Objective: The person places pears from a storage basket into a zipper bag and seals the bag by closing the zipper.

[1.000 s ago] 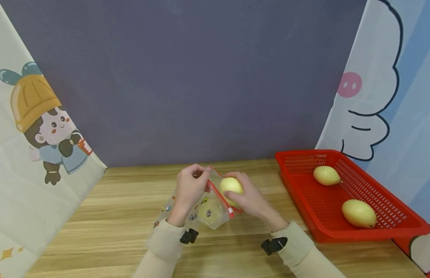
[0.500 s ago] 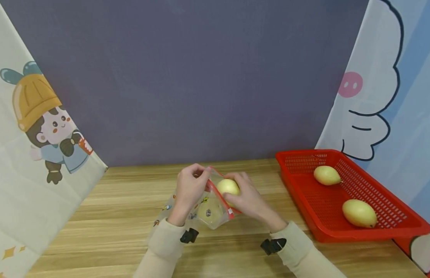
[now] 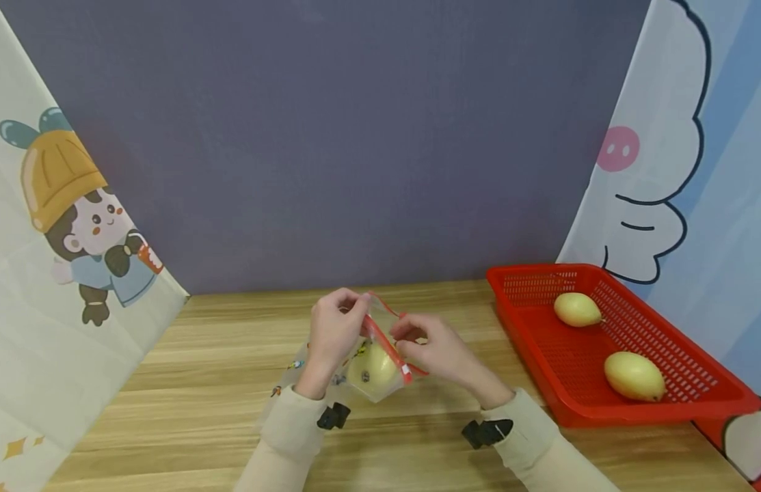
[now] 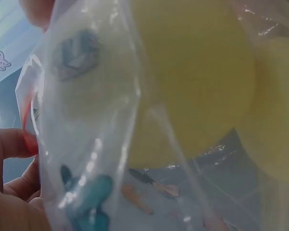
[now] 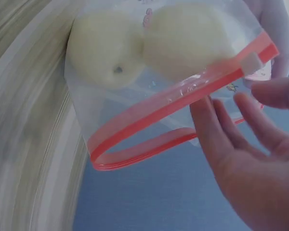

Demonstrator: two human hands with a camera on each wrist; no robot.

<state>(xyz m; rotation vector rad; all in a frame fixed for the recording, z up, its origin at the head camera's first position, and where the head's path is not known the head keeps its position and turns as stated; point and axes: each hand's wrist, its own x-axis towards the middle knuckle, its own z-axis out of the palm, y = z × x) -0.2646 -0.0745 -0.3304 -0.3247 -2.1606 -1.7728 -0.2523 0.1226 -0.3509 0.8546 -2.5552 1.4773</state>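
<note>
A clear zip bag (image 3: 380, 391) with a red zip edge and small printed pictures stands over the wooden table. My left hand (image 3: 336, 324) pinches the far corner of its red edge. Through the plastic show two yellow oval fruits; in the right wrist view one fruit (image 5: 103, 50) lies beside a second fruit (image 5: 185, 41). My right hand (image 3: 438, 348) is at the bag's mouth, its loosely bent fingers touching the red edge and no fruit in its grasp. The bag, with a fruit (image 4: 192, 82) inside, fills most of the left wrist view.
To the right stands a red plastic basket (image 3: 543, 365) holding two more yellow fruits, one fruit (image 3: 577, 309) at the back and one fruit (image 3: 634, 376) nearer. A dark panel (image 3: 355, 150) rises behind the table (image 3: 189, 383), with printed cloths at both sides.
My right hand has pushed the yellow fruit leftward through the bag's mouth and let go of it; the fruit is now inside. My left hand keeps its pinch on the edge.
</note>
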